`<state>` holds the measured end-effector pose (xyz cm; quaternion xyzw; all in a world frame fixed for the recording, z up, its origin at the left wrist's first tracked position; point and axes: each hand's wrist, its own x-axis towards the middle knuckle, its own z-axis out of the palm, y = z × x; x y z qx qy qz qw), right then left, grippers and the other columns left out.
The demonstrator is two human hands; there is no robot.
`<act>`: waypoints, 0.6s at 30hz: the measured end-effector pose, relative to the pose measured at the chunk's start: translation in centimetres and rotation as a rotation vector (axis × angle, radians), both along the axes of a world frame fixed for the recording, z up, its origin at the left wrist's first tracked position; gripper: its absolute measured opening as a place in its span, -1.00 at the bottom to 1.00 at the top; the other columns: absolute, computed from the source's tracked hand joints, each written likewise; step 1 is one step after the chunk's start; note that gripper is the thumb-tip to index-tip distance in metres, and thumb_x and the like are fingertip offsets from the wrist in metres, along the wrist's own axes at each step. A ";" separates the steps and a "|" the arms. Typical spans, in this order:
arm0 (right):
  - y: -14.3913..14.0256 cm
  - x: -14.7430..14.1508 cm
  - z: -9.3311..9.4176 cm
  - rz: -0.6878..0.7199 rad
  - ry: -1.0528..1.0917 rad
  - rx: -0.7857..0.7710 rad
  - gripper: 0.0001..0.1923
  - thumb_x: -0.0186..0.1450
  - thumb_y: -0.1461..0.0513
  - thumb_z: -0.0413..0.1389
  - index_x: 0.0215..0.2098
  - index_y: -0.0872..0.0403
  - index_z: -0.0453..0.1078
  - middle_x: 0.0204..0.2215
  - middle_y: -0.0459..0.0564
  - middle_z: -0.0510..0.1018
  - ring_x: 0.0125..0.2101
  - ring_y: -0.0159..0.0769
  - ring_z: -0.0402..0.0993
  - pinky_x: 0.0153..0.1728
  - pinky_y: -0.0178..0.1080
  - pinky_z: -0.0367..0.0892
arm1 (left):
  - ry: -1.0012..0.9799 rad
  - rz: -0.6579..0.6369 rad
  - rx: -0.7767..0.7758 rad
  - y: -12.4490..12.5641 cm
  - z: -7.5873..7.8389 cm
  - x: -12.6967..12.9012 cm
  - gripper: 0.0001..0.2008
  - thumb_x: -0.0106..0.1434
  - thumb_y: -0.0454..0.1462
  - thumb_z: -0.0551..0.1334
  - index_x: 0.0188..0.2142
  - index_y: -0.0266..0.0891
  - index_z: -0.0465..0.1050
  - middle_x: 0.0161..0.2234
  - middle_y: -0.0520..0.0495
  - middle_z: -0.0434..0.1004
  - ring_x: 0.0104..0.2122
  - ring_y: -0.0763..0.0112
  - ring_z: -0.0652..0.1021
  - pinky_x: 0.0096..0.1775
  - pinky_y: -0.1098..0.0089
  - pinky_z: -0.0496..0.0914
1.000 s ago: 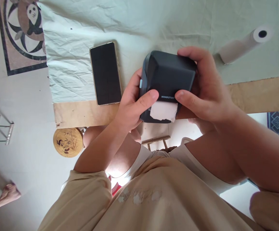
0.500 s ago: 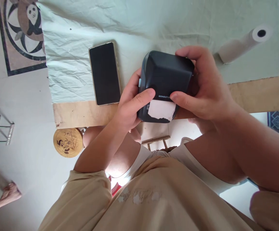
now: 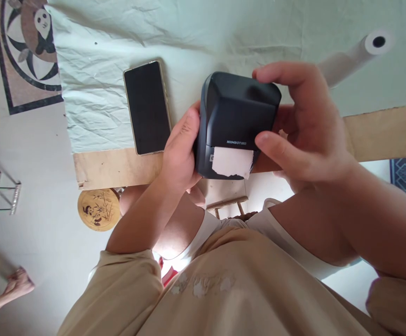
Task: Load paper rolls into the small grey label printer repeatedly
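Spreading over the upper part of the view, a table (image 3: pixel 381 135) of pale wood shows a bare, straight-edged strip along its near side. Over the rest lies a thin mint-green cloth (image 3: pixel 188 28), crumpled into fine ridges on the left and smoother on the right. A square-cornered floor panel (image 3: pixel 31 56) to the left carries a panda within dark curved bands, and a round wooden stool top (image 3: pixel 98 210) with burnt-looking bamboo figures sits below the table's edge. Both hands flank a black device (image 3: pixel 239 112) at the near edge of the table. The left hand (image 3: pixel 181 151) holds it by its left side, while the right hand (image 3: pixel 318 121) is spread wide about the other side, forefinger at the top corner and thumb by the lower front; how firmly it grips, I cannot tell. The device is boxy, with rounded corners and a smooth, matte-looking sloped cover. Left of it, a flat phone (image 3: pixel 147 107) with a glossy dark screen lies in a clear case. Farther right, a white roll (image 3: pixel 346 60) forms a slim cylinder with a dark round core. Smallest is a white paper slip (image 3: pixel 232 162), ragged along its lower edge, protruding below the device's cover.
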<state>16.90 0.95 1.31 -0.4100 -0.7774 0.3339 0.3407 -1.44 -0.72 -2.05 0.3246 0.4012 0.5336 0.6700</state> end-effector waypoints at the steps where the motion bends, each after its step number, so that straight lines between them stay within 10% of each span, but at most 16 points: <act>1: 0.1 0.0 0.0 0.034 0.005 0.017 -0.45 0.19 0.12 0.09 0.11 0.06 0.10 0.09 0.10 0.24 -0.13 -0.37 0.36 -0.38 -0.36 0.39 | -0.008 0.005 0.022 0.0 -0.1 -0.2 -0.50 0.24 0.14 -0.03 -0.31 -0.19 0.44 -0.38 -0.05 0.47 -0.10 0.31 0.50 -0.23 0.39 0.41; 6: 0.1 0.0 0.0 0.093 -0.063 0.085 -0.29 0.08 0.15 0.21 0.13 0.06 0.05 0.13 0.12 0.17 0.08 -0.22 0.21 -0.21 -0.29 0.42 | -0.061 -0.002 0.045 0.6 -0.8 -1.0 -0.65 0.20 0.05 0.13 -0.42 -0.17 0.40 -0.51 0.00 0.44 -0.10 0.32 0.50 -0.24 0.44 0.40; 12: -0.4 0.1 0.9 -0.045 -0.111 0.087 -0.37 0.08 0.11 0.20 0.07 0.06 0.13 0.04 0.03 0.22 -0.09 -0.36 0.29 -0.51 -0.42 0.29 | -0.144 -0.130 -0.016 0.7 0.7 -0.2 -0.56 0.29 0.04 -0.02 -0.26 -0.23 0.43 -0.30 -0.06 0.54 0.05 0.22 0.46 -0.06 0.35 0.41; 18: -0.3 0.0 1.5 -0.386 0.005 0.229 -0.70 0.23 0.05 0.08 -0.18 0.05 0.20 -0.14 -0.18 0.35 -0.55 -0.77 0.06 -0.64 -0.40 -0.07 | -0.053 -0.121 -0.006 0.0 2.5 0.0 -0.81 0.25 -0.23 0.15 -0.15 -0.18 0.41 -0.37 -0.02 0.50 -0.24 0.39 0.56 -0.36 0.50 0.35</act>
